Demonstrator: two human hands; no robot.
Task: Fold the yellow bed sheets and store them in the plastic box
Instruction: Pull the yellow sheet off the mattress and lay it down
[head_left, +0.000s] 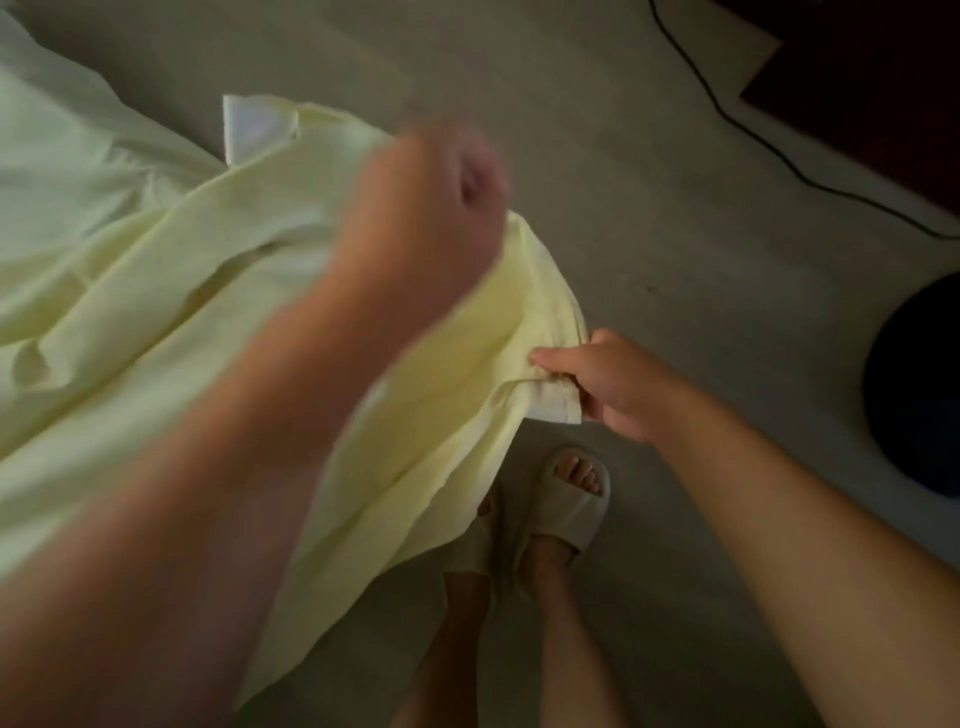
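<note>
A pale yellow bed sheet (171, 270) hangs in loose folds from the upper left down to the lower middle, above the floor. My right hand (618, 384) pinches a hemmed corner of the sheet between thumb and fingers at the sheet's right edge. My left hand (431, 208) is raised in front of the sheet, blurred, with its fingers curled into the cloth near the upper edge. A white inner corner of the sheet (254, 124) shows at the top. The plastic box is not in view.
My two feet in pale slippers (566, 499) stand on the grey floor (649, 208) right below the sheet. A black cable (753, 130) runs across the floor at the upper right. A dark round object (919, 384) sits at the right edge.
</note>
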